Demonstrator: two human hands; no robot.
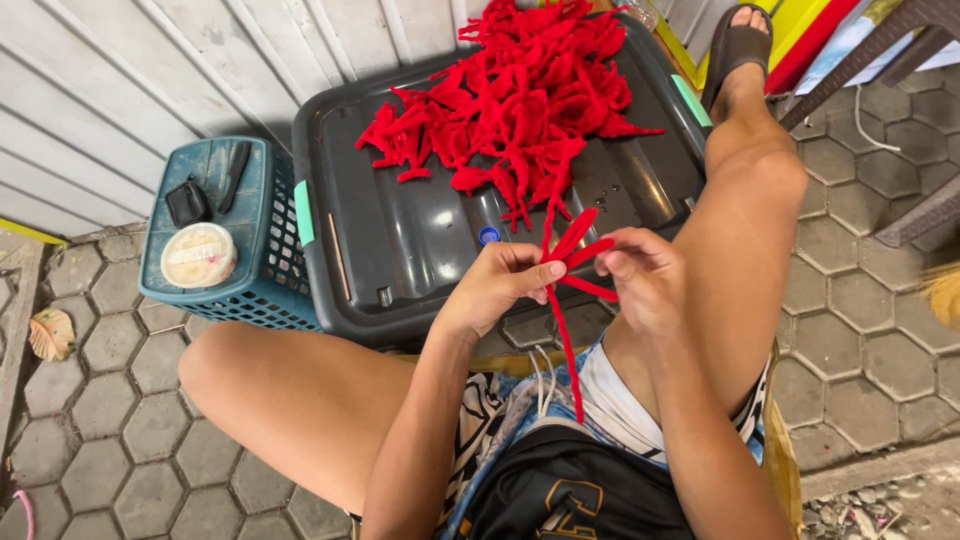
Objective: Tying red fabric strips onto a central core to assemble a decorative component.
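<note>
Red fuzzy yarn strand (566,340) hangs lengthwise toward six o'clock; we pinch its looped top between left hand (500,283) and right hand (640,278) fingertips.

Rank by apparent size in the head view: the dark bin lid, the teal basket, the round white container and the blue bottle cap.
Largest to smallest as they look:
1. dark bin lid
2. teal basket
3. round white container
4. blue bottle cap
All lie at similar distance, so the order looks reliable.
</note>
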